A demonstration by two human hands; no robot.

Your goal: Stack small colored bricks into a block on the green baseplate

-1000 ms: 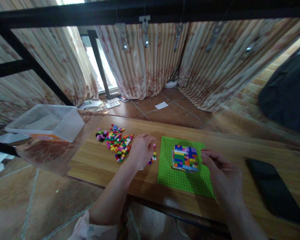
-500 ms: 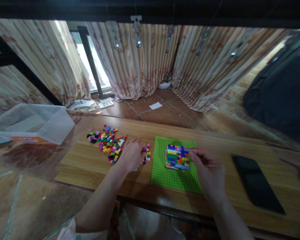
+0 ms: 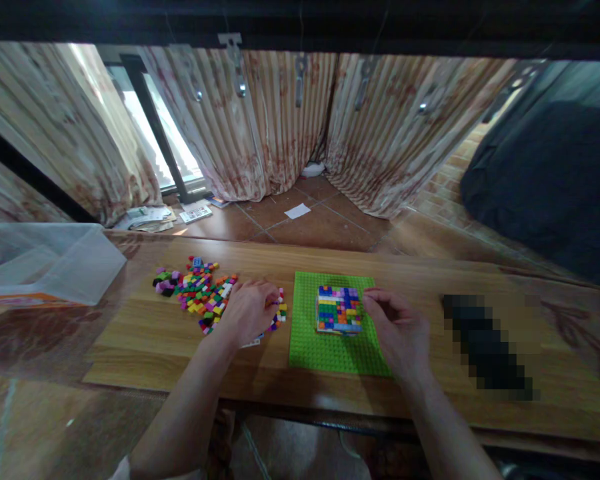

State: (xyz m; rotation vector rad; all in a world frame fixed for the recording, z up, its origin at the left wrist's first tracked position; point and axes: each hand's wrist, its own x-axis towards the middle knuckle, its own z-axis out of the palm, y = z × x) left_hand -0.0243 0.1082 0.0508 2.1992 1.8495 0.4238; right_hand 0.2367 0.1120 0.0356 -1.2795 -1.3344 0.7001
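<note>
Head view, and both bare hands are over the wooden table [image 3: 140, 347]! On the left, the left hand [image 3: 250, 312] dips low, fingers curled downward, between the big spread of loose bricks [image 3: 205, 300] and a smaller brick cluster [image 3: 282, 309] beside its fingertips; whether those fingers are apart or pinching a piece, I cannot tell. Across to the right, the right hand [image 3: 399, 327] sits at the right edge of the multicoloured brick block [image 3: 338, 311], thumb and forefinger drawn close; contact with the block, or a small piece in the grip, cannot be made out. And there's that block, squared off on the green baseplate [image 3: 305, 353], toward its far side, bare studs showing all around! Far left, a clear plastic bin [image 3: 93, 263] with an orange label; out right, a dark object [image 3: 485, 347], blurred into squares. Beyond the table, striped curtains [image 3: 280, 127] hang, and a white sheet [image 3: 297, 211] lies on the tiled floor [image 3: 325, 223].
</note>
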